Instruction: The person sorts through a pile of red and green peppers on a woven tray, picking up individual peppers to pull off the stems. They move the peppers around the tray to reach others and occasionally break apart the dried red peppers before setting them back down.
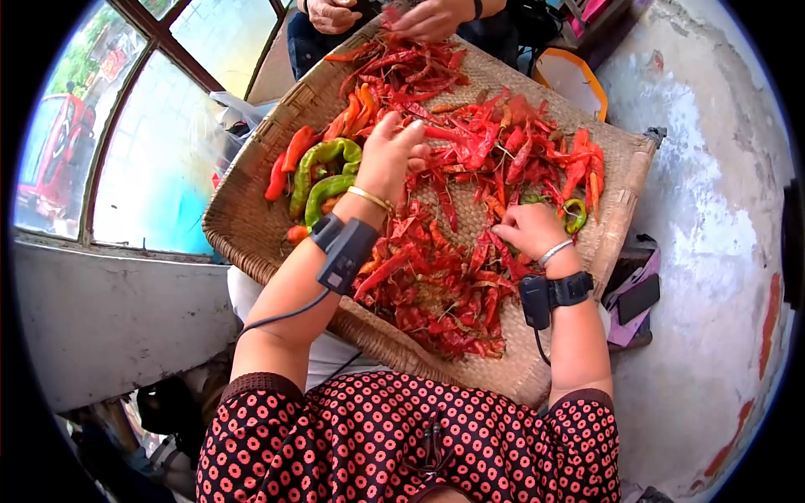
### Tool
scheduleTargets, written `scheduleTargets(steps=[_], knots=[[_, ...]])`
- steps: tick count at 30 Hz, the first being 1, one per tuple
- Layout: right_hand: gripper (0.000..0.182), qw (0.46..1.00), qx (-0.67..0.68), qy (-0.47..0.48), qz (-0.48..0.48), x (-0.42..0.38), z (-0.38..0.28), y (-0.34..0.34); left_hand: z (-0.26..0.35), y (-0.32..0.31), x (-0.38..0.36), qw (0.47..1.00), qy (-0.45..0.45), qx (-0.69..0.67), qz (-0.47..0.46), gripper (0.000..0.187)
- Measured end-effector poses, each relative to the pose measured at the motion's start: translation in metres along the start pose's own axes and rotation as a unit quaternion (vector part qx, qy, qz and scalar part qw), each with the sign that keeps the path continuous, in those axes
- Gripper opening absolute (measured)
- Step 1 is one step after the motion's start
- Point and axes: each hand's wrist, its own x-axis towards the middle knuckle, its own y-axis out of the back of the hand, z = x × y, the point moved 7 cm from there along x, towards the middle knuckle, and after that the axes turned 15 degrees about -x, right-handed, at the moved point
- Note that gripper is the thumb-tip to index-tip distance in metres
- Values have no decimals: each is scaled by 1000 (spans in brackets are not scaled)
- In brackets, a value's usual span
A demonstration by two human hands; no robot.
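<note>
The left hand [390, 159] hovered with fingers loosely spread over the red chillies [436, 285] heaped in the woven tray [243, 226], gripping nothing. The right hand [528, 230] pressed down, curled into the pile; whether it gripped one could not be told. Some green chillies [323, 172] lay apart at the left; most remained mixed.

Woven tray [251, 226] heaped with chillies [453, 277]
</note>
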Motion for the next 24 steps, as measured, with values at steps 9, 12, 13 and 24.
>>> scheduleTargets(steps=[9,12,13,24], knots=[[22,970,-241,15,-23,-2,-27,-9,-7,-14,-9,995,-9,85,-42,63],[20,979,-200,28,-10,2,-17,-11,-27,-15,-9,961,104,222,-124,41],[19,988,-150,39,3,3,-13,-9,-36,-20,-14,935,99,282,-190,34],[5,886,461,38,15,5,-18,6,-81,-39,-53,837,249,368,-319,23]])
